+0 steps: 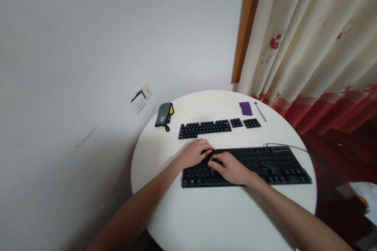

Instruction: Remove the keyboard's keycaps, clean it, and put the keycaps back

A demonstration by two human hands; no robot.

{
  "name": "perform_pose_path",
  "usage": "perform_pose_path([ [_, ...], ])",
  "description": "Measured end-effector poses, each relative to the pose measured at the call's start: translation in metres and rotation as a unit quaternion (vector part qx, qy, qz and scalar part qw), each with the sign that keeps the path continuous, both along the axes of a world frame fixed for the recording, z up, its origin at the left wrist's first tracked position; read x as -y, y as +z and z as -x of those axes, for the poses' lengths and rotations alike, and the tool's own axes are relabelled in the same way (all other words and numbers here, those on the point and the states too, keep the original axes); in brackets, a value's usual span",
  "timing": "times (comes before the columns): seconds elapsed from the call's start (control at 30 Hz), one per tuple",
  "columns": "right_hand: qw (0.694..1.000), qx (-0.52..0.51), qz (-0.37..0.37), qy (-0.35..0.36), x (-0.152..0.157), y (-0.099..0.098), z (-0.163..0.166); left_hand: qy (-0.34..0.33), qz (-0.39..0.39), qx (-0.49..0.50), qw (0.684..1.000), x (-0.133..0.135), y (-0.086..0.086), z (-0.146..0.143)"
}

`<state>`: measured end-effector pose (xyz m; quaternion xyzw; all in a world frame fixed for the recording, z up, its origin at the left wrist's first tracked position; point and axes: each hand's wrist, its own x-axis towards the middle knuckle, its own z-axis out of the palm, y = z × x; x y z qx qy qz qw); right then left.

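A black keyboard lies across the white table with many of its keycaps off; a few remain on its lower left row. Over its left half, my right hand pinches a small black-handled keycap puller, whose thin wires point up and away from me. My left hand is beside it at the keyboard's upper left edge, thumb and fingers drawn together near the wire tips. What sits between those fingers is too small to make out. Beyond both hands, loose black keycaps are set out in keyboard order.
On the round white table stand a grey pouch at the far left, a purple cloth and a slim brush at the far right. The keyboard's cable runs off rightward. A wall socket and curtain border the table.
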<state>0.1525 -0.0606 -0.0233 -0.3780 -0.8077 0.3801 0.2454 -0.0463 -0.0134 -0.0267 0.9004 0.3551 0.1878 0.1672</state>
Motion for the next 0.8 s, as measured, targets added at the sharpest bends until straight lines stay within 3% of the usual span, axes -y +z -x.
perform_pose_path([
  [0.23, 0.976, -0.147, 0.108, -0.116, -0.011, -0.011, 0.006, -0.011, -0.013, -0.006, 1.0, -0.003, 0.0, 0.002],
  [0.4, 0.954, -0.212, 0.058, -0.205, -0.019, -0.001, -0.003, -0.027, -0.003, 0.006, 1.0, -0.011, 0.001, 0.013],
  [0.53, 0.938, -0.219, 0.035, -0.267, -0.02, 0.002, -0.008, 0.025, -0.01, 0.068, 0.997, -0.005, 0.006, 0.011],
  [0.8, 0.944, -0.198, 0.0, -0.264, -0.014, 0.001, -0.001, 0.029, 0.008, 0.144, 0.989, 0.02, 0.008, -0.022],
])
